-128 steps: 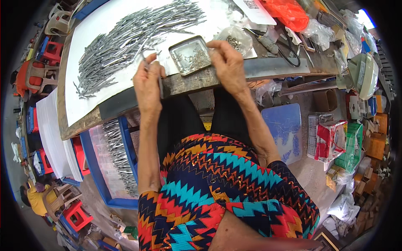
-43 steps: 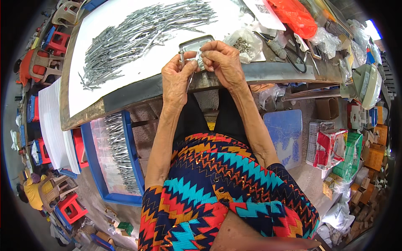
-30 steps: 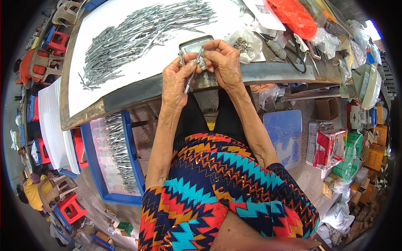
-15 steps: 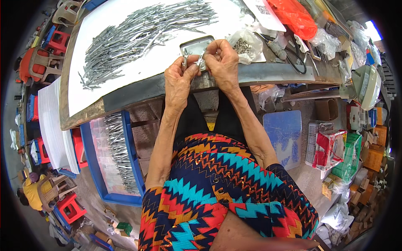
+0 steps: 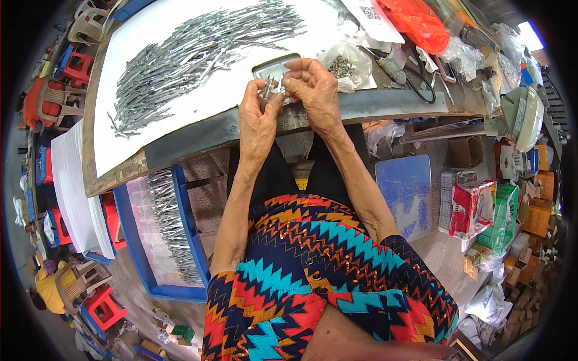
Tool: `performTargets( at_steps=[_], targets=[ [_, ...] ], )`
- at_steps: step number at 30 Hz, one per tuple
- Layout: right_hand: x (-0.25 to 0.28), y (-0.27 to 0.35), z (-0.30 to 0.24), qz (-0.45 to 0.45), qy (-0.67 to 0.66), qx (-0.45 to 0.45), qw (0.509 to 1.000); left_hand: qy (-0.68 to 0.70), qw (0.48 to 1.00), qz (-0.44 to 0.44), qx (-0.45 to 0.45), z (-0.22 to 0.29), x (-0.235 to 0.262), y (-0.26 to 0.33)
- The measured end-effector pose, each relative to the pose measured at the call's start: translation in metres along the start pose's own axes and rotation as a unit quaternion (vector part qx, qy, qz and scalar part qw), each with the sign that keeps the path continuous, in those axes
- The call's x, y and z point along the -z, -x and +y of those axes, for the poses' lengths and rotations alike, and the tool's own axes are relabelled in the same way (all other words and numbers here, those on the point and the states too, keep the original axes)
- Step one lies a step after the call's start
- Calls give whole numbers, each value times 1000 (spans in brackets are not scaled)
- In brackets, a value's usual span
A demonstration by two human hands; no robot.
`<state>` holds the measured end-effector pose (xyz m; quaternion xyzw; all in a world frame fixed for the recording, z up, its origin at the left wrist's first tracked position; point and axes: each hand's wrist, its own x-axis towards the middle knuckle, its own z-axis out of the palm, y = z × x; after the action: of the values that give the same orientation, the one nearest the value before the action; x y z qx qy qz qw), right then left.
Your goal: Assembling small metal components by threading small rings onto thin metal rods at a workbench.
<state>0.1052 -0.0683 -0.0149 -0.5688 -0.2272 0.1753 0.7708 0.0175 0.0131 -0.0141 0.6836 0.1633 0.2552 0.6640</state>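
My left hand is closed over the table's front edge, gripping a few slim metal pieces that point up between thumb and fingers. Close beside it, my right hand pinches a small shiny metal piece; its exact kind is too small to tell. Behind both hands lies a shallow dark-rimmed tray, partly covered by my fingers. A large heap of slim grey metal strips spreads over the white sheet. Right of my right hand, an open clear plastic bag contains many small metal parts.
Below the table at left, a blue tray holds rows of metal strips. A lamp, a cable and an orange-red bag crowd the right. A blue board lies below, near baskets.
My hands have drawn slightly apart at the fingertips, and the piece in my right hand has tilted. The whole view has shifted a little.
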Motion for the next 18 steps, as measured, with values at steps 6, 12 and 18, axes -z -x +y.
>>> performTargets(
  at_steps=[6, 12, 18],
  targets=[
    [4, 0, -7, -6, 111, 29, 993, -20, 1000, -1, -8, 2, 2, 3],
    [58, -12, -25, 85, 284, 98, 950, -40, 999, -14, -17, 4, 0, 5],
    [85, -21, -15, 31, 555, 230, 799, -51, 998, -9, -20, 10, -3, 5]
  ],
)
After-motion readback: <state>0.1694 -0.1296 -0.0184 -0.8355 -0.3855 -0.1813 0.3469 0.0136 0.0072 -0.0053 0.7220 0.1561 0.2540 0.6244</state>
